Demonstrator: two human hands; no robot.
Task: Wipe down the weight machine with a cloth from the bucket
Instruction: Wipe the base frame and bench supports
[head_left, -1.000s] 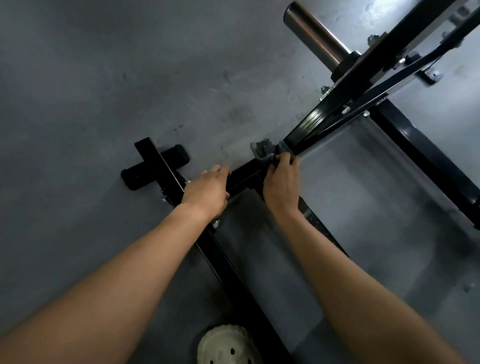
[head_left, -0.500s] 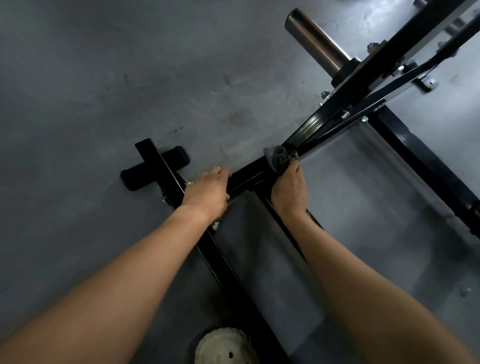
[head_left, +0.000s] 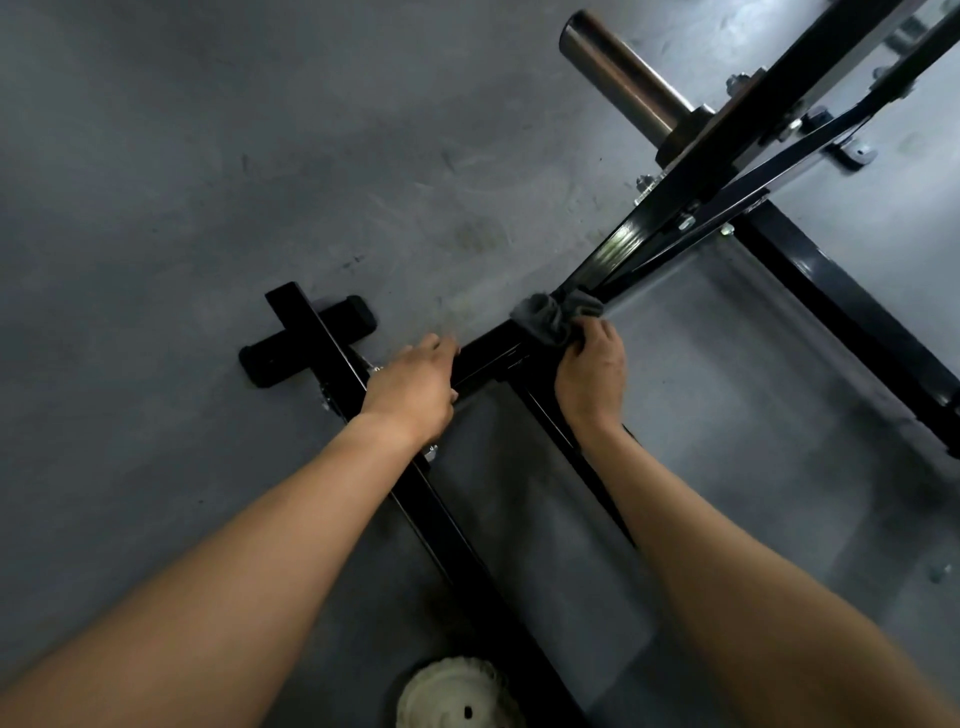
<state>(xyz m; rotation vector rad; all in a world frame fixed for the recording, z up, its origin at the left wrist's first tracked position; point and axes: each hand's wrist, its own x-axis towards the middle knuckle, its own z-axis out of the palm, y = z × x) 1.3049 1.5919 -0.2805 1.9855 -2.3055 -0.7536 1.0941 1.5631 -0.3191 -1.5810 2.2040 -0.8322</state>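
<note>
Out on the left, the black rubber foot pad (head_left: 306, 340) sits under the long black square steel base tube (head_left: 457, 540), and the left hand (head_left: 413, 387) hasn't budged: fingers curled over the short black crossbar (head_left: 488, 353), bracing. Now the action: the crumpled grey cloth (head_left: 550, 317) has slid a touch rightward off the joint and bunches at the foot of the slanted glossy black steel bar (head_left: 670, 202), the right hand (head_left: 592, 374) pinching it there. That corner looks done, and the slanted bar up toward the chrome weight sleeve (head_left: 618, 78) likely comes next. No bucket in sight.
</note>
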